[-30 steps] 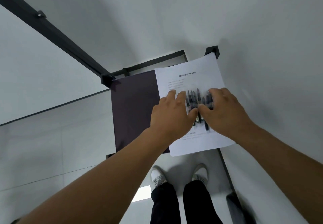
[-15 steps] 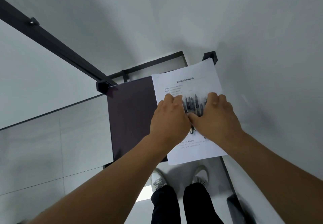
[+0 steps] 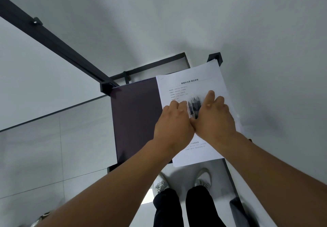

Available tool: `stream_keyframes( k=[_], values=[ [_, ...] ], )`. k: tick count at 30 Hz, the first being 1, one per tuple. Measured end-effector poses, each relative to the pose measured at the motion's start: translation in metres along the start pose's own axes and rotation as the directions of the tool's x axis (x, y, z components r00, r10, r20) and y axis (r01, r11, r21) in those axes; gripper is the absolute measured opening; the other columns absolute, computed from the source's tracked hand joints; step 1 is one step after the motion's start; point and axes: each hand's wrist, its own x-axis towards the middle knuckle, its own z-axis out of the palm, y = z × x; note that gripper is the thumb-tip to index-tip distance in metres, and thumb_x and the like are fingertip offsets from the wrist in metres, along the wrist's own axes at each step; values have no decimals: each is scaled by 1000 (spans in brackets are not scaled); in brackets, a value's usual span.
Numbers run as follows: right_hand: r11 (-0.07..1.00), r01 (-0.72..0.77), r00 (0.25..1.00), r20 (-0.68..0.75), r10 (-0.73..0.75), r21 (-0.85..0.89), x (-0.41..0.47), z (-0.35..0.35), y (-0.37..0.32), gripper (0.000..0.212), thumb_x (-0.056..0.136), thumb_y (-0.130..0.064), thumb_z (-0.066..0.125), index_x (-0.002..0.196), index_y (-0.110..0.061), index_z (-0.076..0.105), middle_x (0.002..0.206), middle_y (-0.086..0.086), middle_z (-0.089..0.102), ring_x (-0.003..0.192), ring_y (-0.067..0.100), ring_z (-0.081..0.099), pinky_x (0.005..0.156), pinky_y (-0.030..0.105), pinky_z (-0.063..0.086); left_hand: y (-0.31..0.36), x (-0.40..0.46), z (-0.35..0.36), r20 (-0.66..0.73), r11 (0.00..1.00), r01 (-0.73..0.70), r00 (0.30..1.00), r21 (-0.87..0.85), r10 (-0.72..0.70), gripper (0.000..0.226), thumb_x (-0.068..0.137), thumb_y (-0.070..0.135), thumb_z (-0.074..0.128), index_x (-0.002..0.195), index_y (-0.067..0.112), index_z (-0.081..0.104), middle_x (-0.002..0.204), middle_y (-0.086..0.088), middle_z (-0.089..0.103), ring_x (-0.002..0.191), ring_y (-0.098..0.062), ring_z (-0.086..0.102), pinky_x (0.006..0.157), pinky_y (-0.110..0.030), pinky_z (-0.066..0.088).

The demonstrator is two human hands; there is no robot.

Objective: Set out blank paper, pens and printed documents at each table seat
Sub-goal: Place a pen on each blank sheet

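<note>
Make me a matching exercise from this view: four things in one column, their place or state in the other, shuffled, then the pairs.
Things:
1. pens
2. printed sheet
3. dark panel
4. shoes

Places or states:
A. on the floor, below the sheet's near edge
B. bunched between the two hands
C. left of the sheet
D. lying under the pens

Pairs: 1-B, 2-D, 3-C, 4-A
</note>
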Motion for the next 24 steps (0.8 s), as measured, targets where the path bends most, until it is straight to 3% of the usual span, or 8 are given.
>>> stream_keyframes(
  k=[6,12,15,19,24],
  values=[
    [1000,-1,1000,15,2,-16,2,3,-2,98,87,-52,83,153,-4,30,132,21,55,111,34,66,88,38,59,-9,-2,2,-24,1000,-15,1000,0,15,46,99,10,60,145,15,54,132,-4,58,118,-25,55,94,-39,57],
    [1000,-9,1000,11,9,-3,7,7,1,64,91,-38,83,133,-10,42,117,14,59,92,26,59,86,36,58,-19,-4,4,-46,1000,-23,999,5,23,50,99,9,60,148,14,52,132,-4,57,104,-14,41,87,-28,46],
    [1000,0,1000,2,0,2,9,9,4,52,96,-30,79,129,-9,45,114,14,61,88,23,54,85,35,58,-20,-5,4,-48,1000,-31,998,7,31,50,99,8,60,149,13,52,134,-5,57,106,-16,45,90,-31,51],
    [1000,31,999,-31,-31,-5,10,9,7,40,100,-20,74,127,-6,48,106,14,60,86,24,61,82,35,58,-21,-6,3,-51,1000,-30,998,8,30,49,99,8,61,148,13,53,134,-5,57,115,-23,54,94,-36,56],
    [999,49,998,-33,-49,21,10,10,9,37,102,-16,72,127,-5,47,110,15,61,88,25,63,83,36,59,-21,-9,1,-61,999,-27,998,30,29,52,100,13,64,150,14,51,136,-5,56,117,-24,55,91,-34,54]
  ],
)
